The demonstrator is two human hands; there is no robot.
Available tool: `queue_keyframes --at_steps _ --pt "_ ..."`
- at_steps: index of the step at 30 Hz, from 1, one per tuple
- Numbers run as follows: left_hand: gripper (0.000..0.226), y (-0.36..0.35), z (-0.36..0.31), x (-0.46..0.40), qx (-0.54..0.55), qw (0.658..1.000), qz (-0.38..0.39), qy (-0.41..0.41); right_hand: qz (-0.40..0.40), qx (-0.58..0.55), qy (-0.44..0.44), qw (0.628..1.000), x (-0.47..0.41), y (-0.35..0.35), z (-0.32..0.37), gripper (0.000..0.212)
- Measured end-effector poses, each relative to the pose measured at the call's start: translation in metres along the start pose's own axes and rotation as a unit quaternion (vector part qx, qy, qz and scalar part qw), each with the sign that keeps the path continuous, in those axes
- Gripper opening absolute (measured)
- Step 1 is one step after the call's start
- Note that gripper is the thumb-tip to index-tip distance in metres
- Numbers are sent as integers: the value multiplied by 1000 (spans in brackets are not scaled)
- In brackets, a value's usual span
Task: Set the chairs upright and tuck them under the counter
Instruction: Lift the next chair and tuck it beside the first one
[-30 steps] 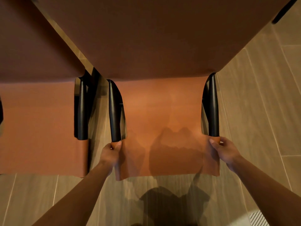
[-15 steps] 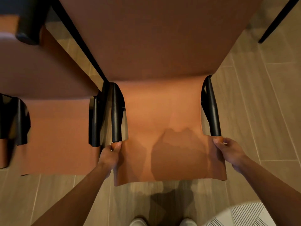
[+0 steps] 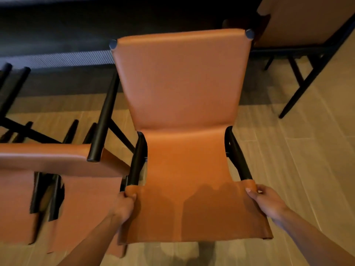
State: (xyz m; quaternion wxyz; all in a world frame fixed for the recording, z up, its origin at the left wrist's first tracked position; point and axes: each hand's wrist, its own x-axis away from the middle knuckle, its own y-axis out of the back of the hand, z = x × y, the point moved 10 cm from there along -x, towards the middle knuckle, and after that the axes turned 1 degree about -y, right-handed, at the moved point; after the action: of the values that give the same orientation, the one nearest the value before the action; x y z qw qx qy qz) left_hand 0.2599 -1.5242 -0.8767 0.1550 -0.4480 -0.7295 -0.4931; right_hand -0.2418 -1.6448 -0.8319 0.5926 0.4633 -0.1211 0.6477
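Dead centre I see the tan chair [image 3: 180,116], far end toward the dark counter [image 3: 57,25]. Left hand [image 3: 123,206] and right hand [image 3: 267,200] each clamp its near backrest corners. Second chair [image 3: 57,162] sits just left.

Wood-look tiled floor [image 3: 307,169] carries three tan chairs [image 3: 182,89] side by side.

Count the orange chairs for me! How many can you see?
3. One chair in the middle, held by both hands; one at the left; one at the top right, only partly in view. More may be hidden outside the picture.
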Motion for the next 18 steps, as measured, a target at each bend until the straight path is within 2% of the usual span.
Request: queue_keyframes --at_steps 4,8,11,18 --pt "40 21 -36 8 -16 1000 5 18 -4 6 -28 1000 14 13 41 42" --pt "33 41 -77 14 -26 999 26 33 8 6 -94 996 15 23 76 49" --pt "34 59 -117 19 -61 996 53 35 14 0 -114 993 12 33 105 44" --pt "17 112 -228 48 -158 984 54 -55 35 7 -109 993 13 57 200 34"
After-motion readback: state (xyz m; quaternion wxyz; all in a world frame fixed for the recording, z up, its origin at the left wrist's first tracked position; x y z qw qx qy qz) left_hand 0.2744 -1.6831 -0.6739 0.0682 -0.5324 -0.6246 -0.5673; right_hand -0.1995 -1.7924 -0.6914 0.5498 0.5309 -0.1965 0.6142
